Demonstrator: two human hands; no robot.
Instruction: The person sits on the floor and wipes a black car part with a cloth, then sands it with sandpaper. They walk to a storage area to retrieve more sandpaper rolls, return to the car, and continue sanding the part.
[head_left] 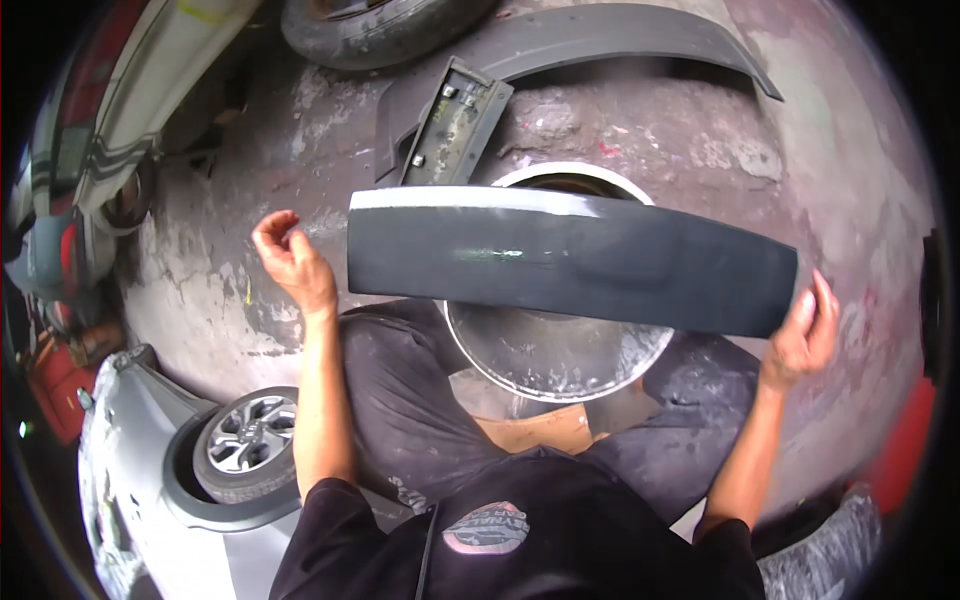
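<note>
A long dark grey car body panel [570, 258] lies across the top of a round metal drum [556, 352] in front of me. My right hand [802, 332] rests against the panel's right end, fingers spread along its edge. My left hand [292, 262] hovers just left of the panel's left end, fingers loosely curled, holding nothing and not touching the panel. My knees in dark trousers sit on either side of the drum.
On the stained concrete floor lie a curved grey fender trim [600, 45], a small rectangular grey part with bolts [457, 125] and a tyre [370, 30]. A silver car with its wheel [247, 440] stands at lower left. A striped body panel [130, 100] leans upper left.
</note>
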